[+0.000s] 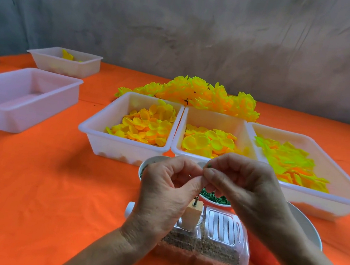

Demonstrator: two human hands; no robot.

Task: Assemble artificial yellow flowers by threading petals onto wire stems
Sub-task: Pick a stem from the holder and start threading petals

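My left hand (166, 188) and my right hand (242, 183) meet fingertip to fingertip above a clear plastic bottle (220, 240) lying on its side, filled with sand. Together they pinch a small green piece (207, 166); it is too small to tell more. A wooden block with a metal pin (193, 213) stands on the bottle under my hands. Behind them a cup of green rings (214, 196) sits partly hidden. Three white trays of yellow petals (142, 126) (207, 142) (290, 165) line up beyond, and finished yellow flowers (198, 93) are piled behind the trays.
An orange cloth (44, 182) covers the table. An empty white tray (21, 97) stands at the left, another tray with a few yellow pieces (66, 61) behind it. A second cup (146, 164) peeks out left of my left hand. A white plate (305, 223) lies at the right.
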